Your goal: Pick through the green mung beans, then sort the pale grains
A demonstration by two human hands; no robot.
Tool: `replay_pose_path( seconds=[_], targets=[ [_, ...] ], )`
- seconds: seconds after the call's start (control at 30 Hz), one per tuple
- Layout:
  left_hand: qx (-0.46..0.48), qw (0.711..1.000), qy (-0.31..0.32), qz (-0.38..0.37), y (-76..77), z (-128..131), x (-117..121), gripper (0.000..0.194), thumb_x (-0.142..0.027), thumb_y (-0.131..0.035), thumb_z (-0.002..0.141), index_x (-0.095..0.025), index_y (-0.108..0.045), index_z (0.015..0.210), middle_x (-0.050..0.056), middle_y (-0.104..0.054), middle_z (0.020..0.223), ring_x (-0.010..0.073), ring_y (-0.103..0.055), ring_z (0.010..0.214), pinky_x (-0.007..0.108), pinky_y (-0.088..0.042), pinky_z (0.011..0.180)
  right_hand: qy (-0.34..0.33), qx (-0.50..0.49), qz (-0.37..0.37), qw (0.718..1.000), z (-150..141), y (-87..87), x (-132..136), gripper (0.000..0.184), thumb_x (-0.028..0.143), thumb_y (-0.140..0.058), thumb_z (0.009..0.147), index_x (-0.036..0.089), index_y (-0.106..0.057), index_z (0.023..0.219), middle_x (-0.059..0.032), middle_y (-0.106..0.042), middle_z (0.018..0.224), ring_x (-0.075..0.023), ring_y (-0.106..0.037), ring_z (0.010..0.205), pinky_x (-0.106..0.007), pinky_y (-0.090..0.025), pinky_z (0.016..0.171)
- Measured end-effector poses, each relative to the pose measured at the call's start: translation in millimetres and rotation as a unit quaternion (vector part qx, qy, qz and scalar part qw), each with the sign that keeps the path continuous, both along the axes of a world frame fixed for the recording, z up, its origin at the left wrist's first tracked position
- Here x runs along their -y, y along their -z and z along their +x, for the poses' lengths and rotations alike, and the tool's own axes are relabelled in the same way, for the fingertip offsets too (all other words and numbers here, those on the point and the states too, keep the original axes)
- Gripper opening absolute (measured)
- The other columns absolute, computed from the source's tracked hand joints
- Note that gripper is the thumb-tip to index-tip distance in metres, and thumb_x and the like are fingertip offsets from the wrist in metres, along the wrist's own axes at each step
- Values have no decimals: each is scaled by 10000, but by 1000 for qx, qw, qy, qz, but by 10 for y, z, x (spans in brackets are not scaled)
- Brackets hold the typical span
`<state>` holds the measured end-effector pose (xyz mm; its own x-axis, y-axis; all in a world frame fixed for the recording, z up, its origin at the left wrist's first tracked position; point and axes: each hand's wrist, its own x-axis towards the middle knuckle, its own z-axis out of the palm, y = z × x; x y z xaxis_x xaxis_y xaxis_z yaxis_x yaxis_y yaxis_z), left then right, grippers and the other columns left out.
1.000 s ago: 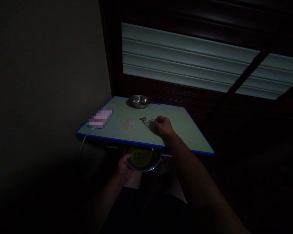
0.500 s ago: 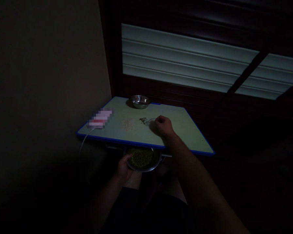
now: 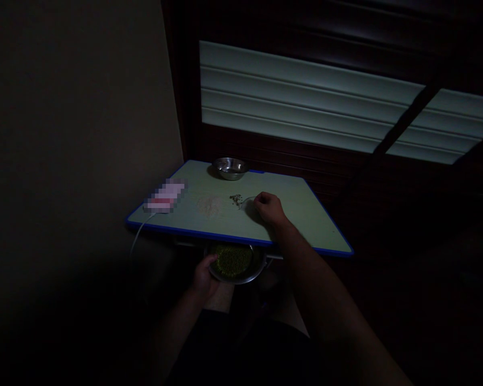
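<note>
While the left hand (image 3: pixel 204 276) clamps a metal bowl (image 3: pixel 247 279) of green beans (image 3: pixel 233 261) at six o'clock, the right hand (image 3: pixel 269 207), well apart, pinches a slim utensil (image 3: pixel 247 201), dark bits (image 3: pixel 236 200) at its nine o'clock; one small pile's out, most seemingly left in the bowl!

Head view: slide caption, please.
Left hand holds a metal bowl of green grains; right hand holds something clear near dark bits on the table.
</note>
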<state>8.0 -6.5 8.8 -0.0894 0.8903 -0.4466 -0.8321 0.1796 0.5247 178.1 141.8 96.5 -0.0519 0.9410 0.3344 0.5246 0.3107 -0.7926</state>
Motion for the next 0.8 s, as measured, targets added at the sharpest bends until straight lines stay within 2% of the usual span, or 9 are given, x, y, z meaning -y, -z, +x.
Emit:
replay_pose_path(
  seconds=[0.17, 0.3, 0.47, 0.6, 0.8],
  targets=[
    [3, 1000, -2, 4, 41, -7, -14, 175, -122, -578, 681, -95, -718, 781, 117, -751, 787, 235, -704, 739, 362, -567, 764, -17, 4, 4, 1000, 0, 20, -24, 164, 323, -523, 648, 174, -586, 675, 8, -585, 632, -125, -495, 627, -250, -379, 612],
    [-9, 1000, -9, 4, 70, -10, -24, 166, -116, -580, 665, -113, -710, 766, 100, -750, 773, 225, -700, 711, 355, -572, 731, -28, -30, -13, 999, -2, 39, -39, 141, 308, -532, 631, 173, -572, 649, 20, -561, 600, -117, -476, 588, -242, -362, 570],
    [-12, 1000, 5, 12, 67, -12, -25, 185, -138, -584, 665, -117, -715, 795, 96, -749, 771, 239, -703, 748, 385, -566, 775, -28, -40, -6, 999, -13, 1, -5, 126, 292, -541, 624, 171, -574, 637, 16, -567, 605, -117, -480, 596, -243, -367, 582],
    [-10, 1000, 5, 8, 91, -19, -28, 205, -150, -588, 664, -125, -718, 821, 90, -750, 773, 255, -704, 775, 418, -557, 808, -36, -38, -38, 998, -31, -59, 53, 130, 295, -561, 617, 166, -576, 623, 18, -554, 578, -108, -464, 562, -241, -359, 556],
    [-1, 1000, 3, 8, 94, -25, -25, 200, -144, -591, 668, -107, -721, 814, 107, -753, 803, 252, -702, 790, 403, -547, 833, -73, -45, -75, 994, -39, -71, 95, 162, 314, -607, 599, 157, -584, 627, 23, -534, 563, -93, -441, 540, -225, -342, 521]
  ],
)
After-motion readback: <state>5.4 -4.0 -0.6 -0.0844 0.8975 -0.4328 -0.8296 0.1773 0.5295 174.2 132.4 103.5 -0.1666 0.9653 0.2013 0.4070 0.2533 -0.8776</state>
